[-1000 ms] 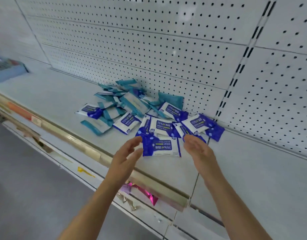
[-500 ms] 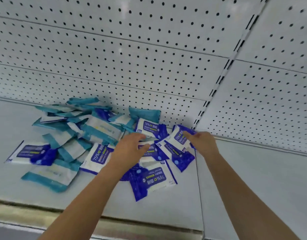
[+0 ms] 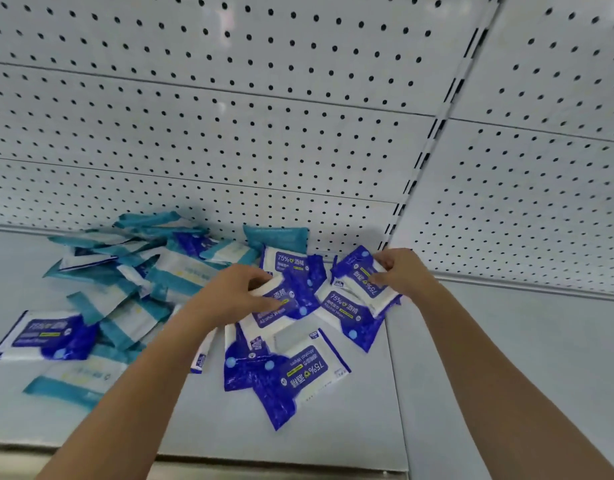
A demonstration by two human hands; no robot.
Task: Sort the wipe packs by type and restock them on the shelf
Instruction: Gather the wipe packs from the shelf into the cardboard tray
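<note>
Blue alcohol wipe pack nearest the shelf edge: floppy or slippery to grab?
Probably floppy at its ends: the blue pack shows crinkled film. Glossy wrap on the smooth shelf, so a push likely slides it. Lying flat, it shouldn't roll.

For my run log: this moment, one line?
left hand: grips dark-blue plastic wipe pack | right hand: grips second dark-blue pack | teal plastic packs: piled

Looks like retail shop, gondola shelving bay. White perforated pegboard back panel (image 3: 229, 133), slotted upright (image 3: 433, 140) between panels, flat white metal shelf (image 3: 333, 441) with metallic front edge strip (image 3: 264, 472). Many identical sealed goods heaped there: blue alcohol-wipe packs (image 3: 298, 372), teal wipe packs (image 3: 276, 237), all with printed retail labels.
</note>
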